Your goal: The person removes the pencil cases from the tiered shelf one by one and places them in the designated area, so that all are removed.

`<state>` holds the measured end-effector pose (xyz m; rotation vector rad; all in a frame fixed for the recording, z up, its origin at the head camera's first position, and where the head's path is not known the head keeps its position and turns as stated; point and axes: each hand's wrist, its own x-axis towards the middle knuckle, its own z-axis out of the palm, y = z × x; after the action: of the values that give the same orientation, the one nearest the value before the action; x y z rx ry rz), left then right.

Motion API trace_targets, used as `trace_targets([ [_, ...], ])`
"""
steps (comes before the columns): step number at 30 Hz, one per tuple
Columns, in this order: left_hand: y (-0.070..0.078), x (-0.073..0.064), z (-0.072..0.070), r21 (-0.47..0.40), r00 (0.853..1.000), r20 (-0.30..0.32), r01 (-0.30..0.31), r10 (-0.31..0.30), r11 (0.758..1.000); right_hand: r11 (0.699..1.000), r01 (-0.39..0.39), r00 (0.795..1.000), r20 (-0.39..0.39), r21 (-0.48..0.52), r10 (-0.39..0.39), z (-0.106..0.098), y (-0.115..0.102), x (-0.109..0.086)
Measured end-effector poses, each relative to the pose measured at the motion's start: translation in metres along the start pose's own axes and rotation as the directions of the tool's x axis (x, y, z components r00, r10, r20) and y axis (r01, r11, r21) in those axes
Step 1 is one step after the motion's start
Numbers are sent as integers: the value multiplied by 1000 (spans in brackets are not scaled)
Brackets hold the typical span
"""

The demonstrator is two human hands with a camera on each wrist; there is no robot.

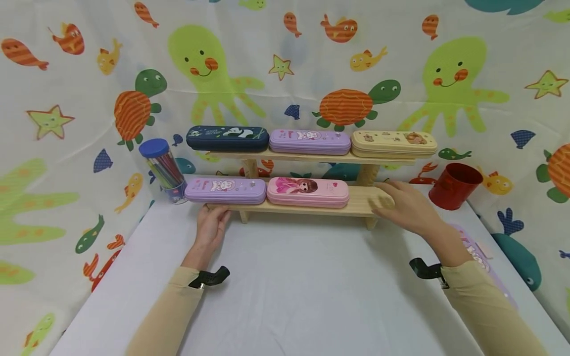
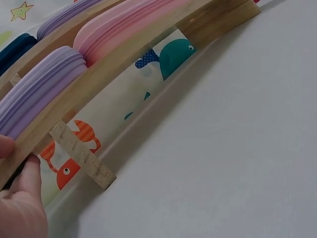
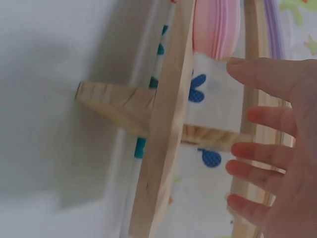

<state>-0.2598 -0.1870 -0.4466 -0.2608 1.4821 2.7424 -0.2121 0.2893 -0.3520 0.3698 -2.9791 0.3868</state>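
Observation:
A two-tier wooden shelf [image 1: 362, 198] stands against the back cloth. On its lower board lie a lilac pencil case [image 1: 226, 191] at the left and a pink pencil case [image 1: 308, 193] with a doll picture beside it. The upper board carries a navy panda pencil case [image 1: 227, 138], another lilac pencil case [image 1: 309, 142] and a cream pencil case [image 1: 394, 144]. My left hand [image 1: 212, 228] grips the lower board's left end, under the lilac case. Over the lower board's right end hovers my right hand [image 1: 403, 207], fingers spread and holding nothing, as the right wrist view shows.
A clear tube of pens with a blue lid [image 1: 155, 147] leans at the back left. Toward the back right, a red cup [image 1: 455, 187] stands tilted in view. Partly behind the right forearm lies a flat lilac printed item [image 1: 478, 254] on the white table [image 1: 294, 287].

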Motion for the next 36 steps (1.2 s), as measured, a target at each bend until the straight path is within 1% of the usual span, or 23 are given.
trace_targets([
  [5, -4, 2, 0, -18, 999, -41, -34, 33, 999, 997, 80, 997, -12, 16, -80, 7, -16, 19],
  [11, -8, 4, 4, -94, 997, -76, -31, 23, 995, 984, 170, 985, -41, 44, -169, 20, -26, 37],
  [14, -7, 3, 4, -96, 996, -91, -27, 19, 995, 977, 206, 978, -22, 51, -205, 26, -33, 45],
  [18, -5, 1, 5, -68, 995, -98, -28, 21, 997, 968, 250, 968, -8, 37, -250, 31, -47, 56],
  [21, -4, 2, 5, -49, 994, -100, -38, 33, 998, 952, 307, 952, -14, 26, -306, 33, -60, 62],
  [25, -5, 3, 6, -52, 993, -111, -45, 39, 998, 934, 356, 934, -2, 26, -356, 38, -78, 71],
  [30, -5, 4, 6, -51, 994, -108, -38, 32, 998, 926, 377, 926, 17, 28, -377, 46, -96, 83],
  [36, -4, 2, 4, -32, 994, -104, -48, 44, 998, 926, 374, 924, 65, 46, -376, 53, -109, 93],
])
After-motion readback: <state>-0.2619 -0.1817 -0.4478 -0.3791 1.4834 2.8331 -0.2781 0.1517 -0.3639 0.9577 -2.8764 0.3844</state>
